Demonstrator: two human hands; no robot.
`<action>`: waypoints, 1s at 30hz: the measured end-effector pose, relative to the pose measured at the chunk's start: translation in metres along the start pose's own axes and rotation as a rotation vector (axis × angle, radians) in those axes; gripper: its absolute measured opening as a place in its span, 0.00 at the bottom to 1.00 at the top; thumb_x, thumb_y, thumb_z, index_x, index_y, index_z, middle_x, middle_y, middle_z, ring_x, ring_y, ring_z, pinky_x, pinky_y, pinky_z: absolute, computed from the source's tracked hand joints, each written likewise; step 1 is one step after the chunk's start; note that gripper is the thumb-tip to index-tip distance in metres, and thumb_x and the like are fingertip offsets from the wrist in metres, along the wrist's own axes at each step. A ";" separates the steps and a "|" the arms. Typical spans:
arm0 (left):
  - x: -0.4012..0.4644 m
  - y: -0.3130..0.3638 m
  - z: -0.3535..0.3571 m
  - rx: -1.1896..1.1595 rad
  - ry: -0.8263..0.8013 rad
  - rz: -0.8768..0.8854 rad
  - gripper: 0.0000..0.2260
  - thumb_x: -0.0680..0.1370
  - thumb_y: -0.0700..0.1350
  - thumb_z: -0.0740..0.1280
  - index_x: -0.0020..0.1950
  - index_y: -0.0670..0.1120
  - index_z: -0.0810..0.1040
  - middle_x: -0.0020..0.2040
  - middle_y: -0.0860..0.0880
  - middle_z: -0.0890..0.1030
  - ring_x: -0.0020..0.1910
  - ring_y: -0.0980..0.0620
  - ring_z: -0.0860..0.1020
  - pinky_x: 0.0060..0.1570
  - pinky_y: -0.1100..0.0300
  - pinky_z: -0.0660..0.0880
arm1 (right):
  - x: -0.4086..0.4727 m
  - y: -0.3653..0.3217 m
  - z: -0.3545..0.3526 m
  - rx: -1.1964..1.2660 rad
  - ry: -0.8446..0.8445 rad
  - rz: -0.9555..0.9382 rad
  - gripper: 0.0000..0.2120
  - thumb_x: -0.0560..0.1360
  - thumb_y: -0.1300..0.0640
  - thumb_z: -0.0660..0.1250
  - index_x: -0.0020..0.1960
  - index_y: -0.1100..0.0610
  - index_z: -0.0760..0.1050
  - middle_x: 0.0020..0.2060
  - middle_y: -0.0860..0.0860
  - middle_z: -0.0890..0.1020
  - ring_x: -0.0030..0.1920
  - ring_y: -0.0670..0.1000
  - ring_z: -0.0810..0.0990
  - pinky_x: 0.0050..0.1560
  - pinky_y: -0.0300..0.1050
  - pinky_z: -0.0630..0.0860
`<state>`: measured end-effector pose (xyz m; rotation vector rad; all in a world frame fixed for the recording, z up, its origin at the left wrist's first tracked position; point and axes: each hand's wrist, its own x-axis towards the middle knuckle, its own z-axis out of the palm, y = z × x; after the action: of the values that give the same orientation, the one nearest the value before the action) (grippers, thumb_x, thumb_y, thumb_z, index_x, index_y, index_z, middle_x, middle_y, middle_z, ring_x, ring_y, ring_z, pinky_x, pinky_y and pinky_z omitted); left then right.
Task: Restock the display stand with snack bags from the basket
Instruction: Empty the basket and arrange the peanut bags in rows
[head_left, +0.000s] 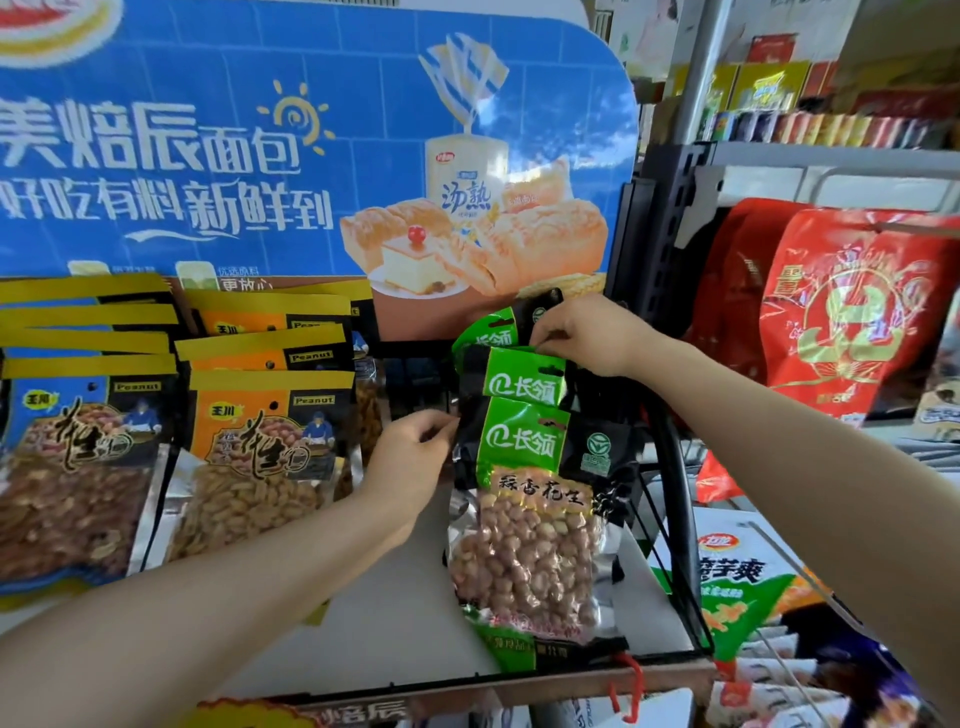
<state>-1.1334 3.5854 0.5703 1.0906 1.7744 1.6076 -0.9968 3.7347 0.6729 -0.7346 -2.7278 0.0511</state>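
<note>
Several green-and-black peanut bags (524, 519) hang in a stack at the right of the display stand (395, 623). My right hand (587, 335) pinches the top edge of a rear green bag (498, 332) near its hang hole. At the left edge of the front bag, my left hand (410, 457) holds the black side of the pack. Rows of blue peanut bags (78, 457) and orange peanut bags (265, 441) hang to the left. The basket is out of view.
A blue bread poster (311, 156) backs the stand. Big red bags (852, 312) hang on the shelf at the right, above white-and-green snack packs (737, 587). A black upright post (670, 441) stands just right of the green bags.
</note>
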 end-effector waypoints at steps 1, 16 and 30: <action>-0.002 -0.002 -0.003 -0.030 0.009 -0.015 0.12 0.79 0.41 0.61 0.37 0.49 0.78 0.38 0.48 0.80 0.39 0.53 0.75 0.41 0.60 0.70 | 0.000 0.001 0.001 0.006 0.025 0.021 0.09 0.75 0.63 0.65 0.52 0.63 0.80 0.51 0.58 0.84 0.52 0.57 0.80 0.50 0.45 0.72; -0.011 0.006 0.012 0.313 -0.049 0.174 0.07 0.80 0.39 0.57 0.51 0.41 0.74 0.37 0.46 0.76 0.35 0.51 0.73 0.35 0.58 0.67 | 0.015 -0.028 -0.014 -0.259 0.038 0.037 0.06 0.74 0.56 0.66 0.49 0.52 0.81 0.52 0.50 0.83 0.52 0.56 0.78 0.40 0.46 0.72; -0.013 0.002 0.001 0.459 -0.090 0.135 0.06 0.81 0.40 0.53 0.47 0.41 0.67 0.28 0.47 0.66 0.26 0.51 0.64 0.28 0.58 0.56 | 0.013 -0.031 -0.007 -0.069 0.060 0.043 0.09 0.75 0.61 0.65 0.53 0.62 0.79 0.52 0.59 0.82 0.54 0.59 0.77 0.51 0.46 0.71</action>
<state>-1.1244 3.5753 0.5700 1.4896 2.1034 1.2244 -1.0208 3.7138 0.6869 -0.8010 -2.6688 -0.0541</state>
